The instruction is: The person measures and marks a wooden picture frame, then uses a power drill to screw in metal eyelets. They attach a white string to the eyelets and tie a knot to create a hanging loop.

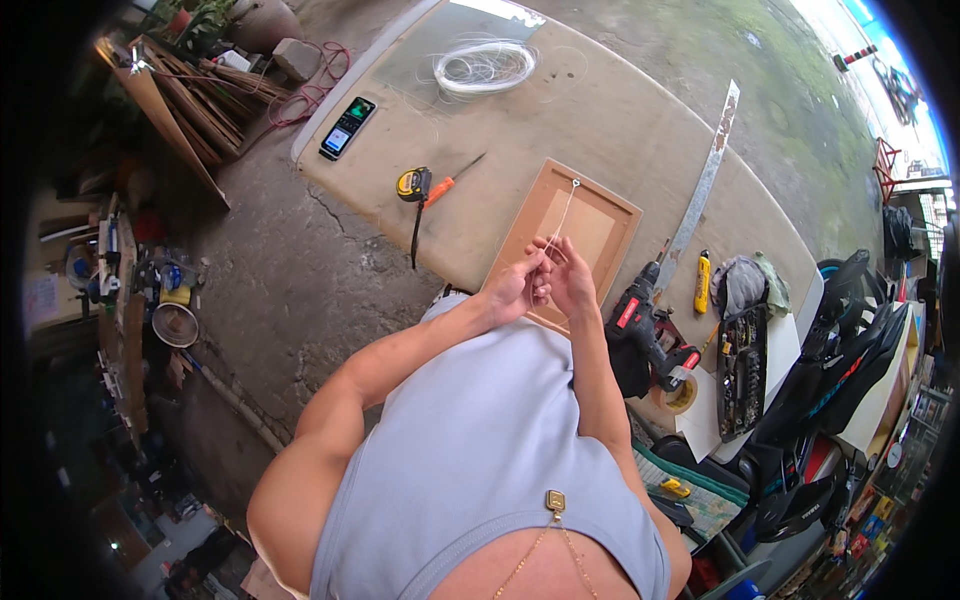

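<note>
A wooden picture frame (617,226) lies face down on the tan tabletop (640,130) in front of me, its brown backing upward. At its far edge sits a small metal eye (576,183). A thin white cord (567,212) runs taut from that eye down to my fingers. My left hand (515,288) is closed, its fingertips pinching the cord over the frame's near half. Right beside it, my right hand (572,280) also pinches the cord, thumb and forefinger together. The fingertips of both hands nearly touch, and the cord's end is hidden among them.
Left on the table are a phone (348,128), a tape measure (413,184) and a screwdriver (452,182); a coil of clear line (485,68) lies farther back. Rightward are a metal strip (705,170), a cordless drill (634,325), a yellow utility knife (703,282) and a tape roll (676,396).
</note>
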A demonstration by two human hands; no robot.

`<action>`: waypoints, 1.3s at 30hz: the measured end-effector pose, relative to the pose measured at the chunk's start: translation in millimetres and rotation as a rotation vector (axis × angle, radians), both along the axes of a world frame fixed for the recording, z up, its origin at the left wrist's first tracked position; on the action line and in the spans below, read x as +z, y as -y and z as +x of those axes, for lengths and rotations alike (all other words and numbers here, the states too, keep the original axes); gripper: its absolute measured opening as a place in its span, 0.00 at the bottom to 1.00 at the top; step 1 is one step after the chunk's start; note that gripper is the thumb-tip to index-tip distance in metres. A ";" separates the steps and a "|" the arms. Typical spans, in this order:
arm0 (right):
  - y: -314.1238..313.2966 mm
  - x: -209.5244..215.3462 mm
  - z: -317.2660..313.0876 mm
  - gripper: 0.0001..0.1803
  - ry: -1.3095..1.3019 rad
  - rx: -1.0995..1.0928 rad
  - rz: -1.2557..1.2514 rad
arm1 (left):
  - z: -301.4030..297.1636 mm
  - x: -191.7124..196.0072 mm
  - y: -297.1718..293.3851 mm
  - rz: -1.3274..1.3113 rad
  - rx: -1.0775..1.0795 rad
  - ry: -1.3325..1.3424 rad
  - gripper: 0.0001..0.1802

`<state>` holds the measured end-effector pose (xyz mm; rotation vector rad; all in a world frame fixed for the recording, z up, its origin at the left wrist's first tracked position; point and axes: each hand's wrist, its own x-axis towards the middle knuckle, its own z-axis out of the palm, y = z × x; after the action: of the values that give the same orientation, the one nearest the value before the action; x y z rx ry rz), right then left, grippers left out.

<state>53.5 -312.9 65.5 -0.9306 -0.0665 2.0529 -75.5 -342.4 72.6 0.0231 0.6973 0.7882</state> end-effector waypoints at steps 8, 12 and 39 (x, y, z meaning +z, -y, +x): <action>-9.0 -18.8 -23.4 0.15 -0.003 -0.133 -0.043 | -49.8 -22.4 0.6 -0.194 -0.025 0.146 0.18; -7.9 -44.1 -44.5 0.18 -0.397 -0.289 0.112 | -79.8 -32.3 -12.6 -0.263 -0.192 0.073 0.16; 30.7 -80.0 -75.9 0.14 0.582 -0.508 -0.103 | -447.5 -97.7 -249.2 0.913 -0.711 -2.248 0.31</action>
<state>-22.4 -343.5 -14.5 -1.4210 -0.0295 1.2890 -523.0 -93.2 -25.1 2.1258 2.1012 -0.0393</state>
